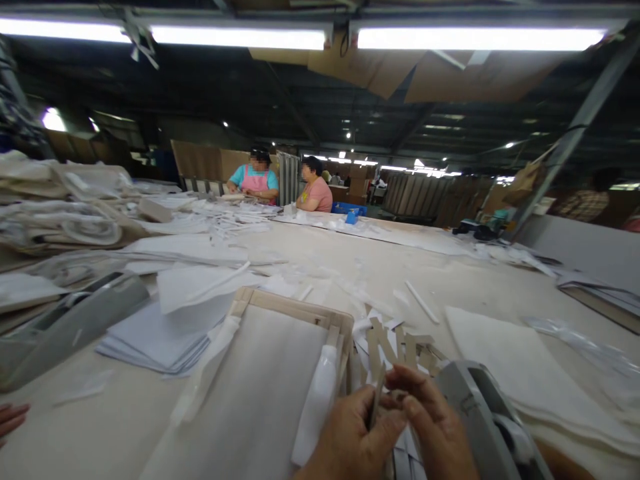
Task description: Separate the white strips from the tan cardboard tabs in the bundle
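Note:
My left hand (347, 437) and my right hand (425, 417) meet at the bottom centre, pinching a narrow beige strip (377, 399) upright between their fingers. Just beyond my fingers lies a loose pile of beige strips (395, 347) among white scraps. To the left of my left hand sits a canvas panel with beige webbing edges (250, 380). A grey tape dispenser (480, 417) stands against my right hand. A stack of white fabric sheets (530, 380) lies farther right.
A long cream worktable (350, 267) carries scattered white offcuts. Pale sheets (155, 340) and a second grey dispenser (70, 327) lie left, with folded fabric (60, 207) beyond. A co-worker's hand (10, 420) enters at the left edge. Several people (315, 187) sit at the far end.

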Motion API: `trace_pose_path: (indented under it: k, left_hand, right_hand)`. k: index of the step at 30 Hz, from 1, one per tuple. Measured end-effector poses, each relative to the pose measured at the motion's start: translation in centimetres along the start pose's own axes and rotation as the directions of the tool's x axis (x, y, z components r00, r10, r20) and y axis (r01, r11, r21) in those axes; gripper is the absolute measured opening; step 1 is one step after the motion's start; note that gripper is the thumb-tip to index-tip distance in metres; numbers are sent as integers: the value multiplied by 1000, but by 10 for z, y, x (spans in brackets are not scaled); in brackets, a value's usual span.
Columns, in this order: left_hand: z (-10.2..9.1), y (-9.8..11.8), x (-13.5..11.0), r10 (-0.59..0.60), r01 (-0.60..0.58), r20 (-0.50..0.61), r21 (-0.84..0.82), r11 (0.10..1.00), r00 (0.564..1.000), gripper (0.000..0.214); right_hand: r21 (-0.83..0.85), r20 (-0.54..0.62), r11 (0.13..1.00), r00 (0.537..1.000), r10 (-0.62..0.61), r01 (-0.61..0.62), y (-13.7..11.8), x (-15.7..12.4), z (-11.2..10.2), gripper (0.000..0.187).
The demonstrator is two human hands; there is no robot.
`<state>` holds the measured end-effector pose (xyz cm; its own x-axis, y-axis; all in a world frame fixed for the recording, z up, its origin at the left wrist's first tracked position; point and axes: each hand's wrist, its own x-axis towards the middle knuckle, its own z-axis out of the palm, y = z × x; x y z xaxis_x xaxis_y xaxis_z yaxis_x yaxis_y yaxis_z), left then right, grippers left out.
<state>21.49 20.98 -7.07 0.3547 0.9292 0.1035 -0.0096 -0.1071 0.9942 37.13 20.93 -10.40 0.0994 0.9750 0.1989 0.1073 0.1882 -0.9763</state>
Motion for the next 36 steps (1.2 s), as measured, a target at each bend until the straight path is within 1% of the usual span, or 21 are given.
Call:
trace_pose_path:
  k: [2, 3, 5, 7, 9, 11, 13, 14, 16, 18, 19, 21, 23, 26, 29, 31, 32, 34, 35, 36]
  left_hand:
    - [0, -1, -1, 31, -34, 55, 66, 997, 998, 28]
    - [-1, -2, -1, 35, -42, 74, 98, 994, 997, 29]
    - [-1, -5, -1, 16, -32, 89, 177, 984, 996, 32]
    - [-2, -7, 0, -12, -13, 89, 272, 962, 996, 33]
    - [-1, -6, 0, -19, -15, 108, 307, 952, 994, 33]
    - [0, -3, 0, 7, -39, 131, 237, 971, 991, 30]
    - [3, 0, 1, 31, -39, 134, 56, 998, 991, 30]
    - [5, 0, 1, 11, -5, 123, -48, 999, 992, 31]
    - [9, -1, 1, -89, 110, 103, -217, 970, 991, 36]
    - [11, -4, 1, -176, 201, 106, -322, 925, 979, 44]
    - [12, -6, 1, -187, 218, 120, -359, 907, 975, 48]
    - [11, -11, 2, -172, 223, 160, -405, 887, 972, 53]
    - [10, -14, 3, -165, 226, 179, -412, 883, 970, 53]
    - [8, -15, 4, -176, 222, 147, -410, 885, 973, 49]
    - [7, -14, 5, -182, 219, 126, -415, 883, 975, 50]
    - [6, -13, 6, -192, 218, 105, -417, 882, 976, 52]
    - [5, -12, 6, -198, 217, 90, -423, 880, 976, 53]
    - [4, -12, 7, -212, 218, 63, -433, 874, 975, 55]
    - [4, -11, 7, -220, 221, 55, -436, 872, 974, 56]
    - [3, -11, 8, -228, 225, 47, -436, 872, 973, 56]
  right_hand:
    - [-42, 88, 999, 996, -31, 35, 1, -6, 5, 39]
    - [-67, 96, 997, 995, -26, 33, 1, -8, 8, 37]
    - [-92, 79, 996, 997, 7, 0, 2, -11, 14, 33]
    - [-62, 34, 998, 999, 20, -18, 1, -12, 19, 33]
    - [-20, -1, 1000, 1000, 15, -15, 0, -12, 22, 37]
    - [24, -45, 1000, 999, 12, -11, -2, -13, 25, 39]
    - [91, -113, 996, 993, 33, -23, -6, -14, 26, 44]
    - [133, -156, 991, 987, 46, -25, -8, -15, 27, 46]
    - [179, -199, 984, 979, 50, -14, -11, -15, 25, 48]
    - [144, -195, 989, 981, 3, 25, -13, -14, 23, 40]
    - [108, -195, 993, 980, -27, 49, -13, -14, 22, 36]
    - [46, -206, 995, 976, -76, 87, -12, -13, 19, 31]
    - [8, -210, 994, 972, -101, 105, -9, -12, 17, 31]
    - [-77, -148, 989, 980, -133, 123, -6, -12, 14, 30]
    - [-176, -121, 968, 972, -199, 176, -7, -10, 13, 26]
    - [-216, -154, 946, 948, -279, 243, -10, -9, 14, 19]
    - [-238, -178, 927, 926, -334, 288, -11, -8, 14, 13]
    - [-317, -196, 865, 865, -461, 389, -12, -8, 16, 4]
    - [-375, -187, 818, 829, -527, 436, -12, -8, 16, 2]
    - [-433, -167, 768, 796, -582, 472, -12, -9, 17, 4]
